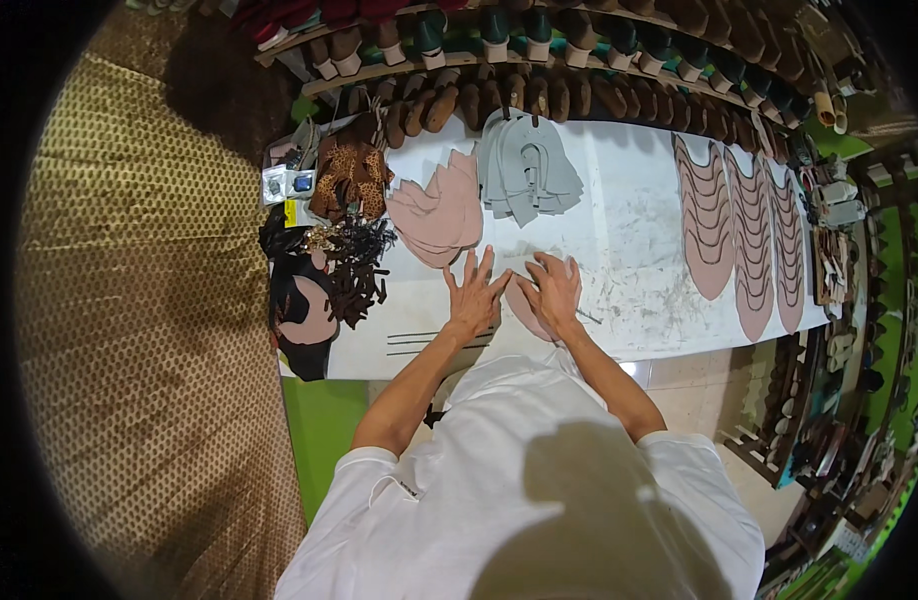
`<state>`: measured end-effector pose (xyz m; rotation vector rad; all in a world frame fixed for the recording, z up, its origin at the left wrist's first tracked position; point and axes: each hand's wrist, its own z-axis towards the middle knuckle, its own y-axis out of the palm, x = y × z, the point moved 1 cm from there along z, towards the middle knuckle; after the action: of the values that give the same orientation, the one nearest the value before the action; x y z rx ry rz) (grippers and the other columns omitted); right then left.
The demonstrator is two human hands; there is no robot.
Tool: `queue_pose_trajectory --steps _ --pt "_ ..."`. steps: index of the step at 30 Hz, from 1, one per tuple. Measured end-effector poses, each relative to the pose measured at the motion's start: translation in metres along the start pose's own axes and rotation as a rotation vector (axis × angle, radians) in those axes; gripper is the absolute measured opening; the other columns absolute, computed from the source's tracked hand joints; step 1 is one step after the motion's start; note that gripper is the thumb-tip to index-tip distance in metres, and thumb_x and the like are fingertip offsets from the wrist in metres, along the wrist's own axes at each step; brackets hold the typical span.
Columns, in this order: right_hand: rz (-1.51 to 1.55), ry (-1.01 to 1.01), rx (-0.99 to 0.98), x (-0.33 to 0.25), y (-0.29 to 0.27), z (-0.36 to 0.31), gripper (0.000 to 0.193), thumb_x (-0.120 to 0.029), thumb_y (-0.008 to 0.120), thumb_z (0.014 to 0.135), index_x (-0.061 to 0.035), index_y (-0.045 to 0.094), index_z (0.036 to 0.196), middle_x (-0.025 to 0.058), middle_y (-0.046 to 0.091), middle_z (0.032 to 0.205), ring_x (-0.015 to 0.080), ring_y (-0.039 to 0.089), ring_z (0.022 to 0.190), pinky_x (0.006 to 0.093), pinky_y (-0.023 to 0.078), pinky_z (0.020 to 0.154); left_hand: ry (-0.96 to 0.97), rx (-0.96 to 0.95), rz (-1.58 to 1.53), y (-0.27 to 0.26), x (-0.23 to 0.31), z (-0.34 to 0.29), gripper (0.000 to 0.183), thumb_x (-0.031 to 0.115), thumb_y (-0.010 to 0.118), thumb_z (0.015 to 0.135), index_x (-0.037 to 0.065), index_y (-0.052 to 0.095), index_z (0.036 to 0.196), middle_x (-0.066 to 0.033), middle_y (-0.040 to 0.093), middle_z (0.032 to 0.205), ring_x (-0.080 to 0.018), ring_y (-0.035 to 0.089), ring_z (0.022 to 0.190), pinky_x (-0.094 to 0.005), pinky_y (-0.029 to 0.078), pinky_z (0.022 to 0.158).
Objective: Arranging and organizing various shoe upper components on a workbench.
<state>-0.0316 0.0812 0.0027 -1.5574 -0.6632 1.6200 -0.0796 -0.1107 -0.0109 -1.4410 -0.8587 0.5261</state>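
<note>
A pink shoe upper piece (524, 313) lies on the white-covered worktable (619, 240) close to my body. My right hand (553, 296) rests flat on it, fingers spread, covering much of it. Beside its left edge, my left hand (473, 298) is open with fingers spread, its index tip near the piece; nothing shows in its grasp. Several thin dark strips (419, 338) lie left of my left wrist, and a short dark strip (589, 317) lies by my right wrist. Beyond my left hand sits a fanned stack of pink pieces (441, 212).
Grey cut pieces (531, 170) lie farther back. Overlapping rows of pink pieces (705, 225) run along the right. At left are dark brown strips (355, 285), leopard-print pieces (351, 178) and a black sheet (307, 358). Shelves of shoe lasts (514, 92) line the back; a patterned curtain (159, 330) hangs left.
</note>
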Motion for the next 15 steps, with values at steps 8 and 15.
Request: queue_pose_trajectory --steps 8,15 --pt "-0.065 -0.086 -0.010 0.017 -0.008 -0.007 0.015 -0.020 0.074 0.089 -0.0072 0.078 0.095 0.0077 0.062 0.135 0.0254 0.053 0.132 0.0592 0.023 0.122 -0.010 -0.045 -0.046 -0.006 0.001 0.001 0.064 0.020 0.066 0.092 0.038 0.053 0.152 -0.0139 0.012 0.175 -0.0430 0.014 0.158 -0.0817 0.008 0.111" --pt "0.002 0.008 -0.003 0.005 -0.017 -0.002 0.011 -0.019 0.074 0.084 -0.0078 0.077 0.084 0.0086 0.063 0.135 0.0264 0.052 0.132 0.0629 0.019 0.122 -0.016 -0.053 -0.066 -0.003 0.001 0.002 0.062 0.020 0.065 0.092 0.037 0.054 0.151 -0.0153 0.014 0.174 -0.0444 0.013 0.158 -0.0832 0.010 0.109"
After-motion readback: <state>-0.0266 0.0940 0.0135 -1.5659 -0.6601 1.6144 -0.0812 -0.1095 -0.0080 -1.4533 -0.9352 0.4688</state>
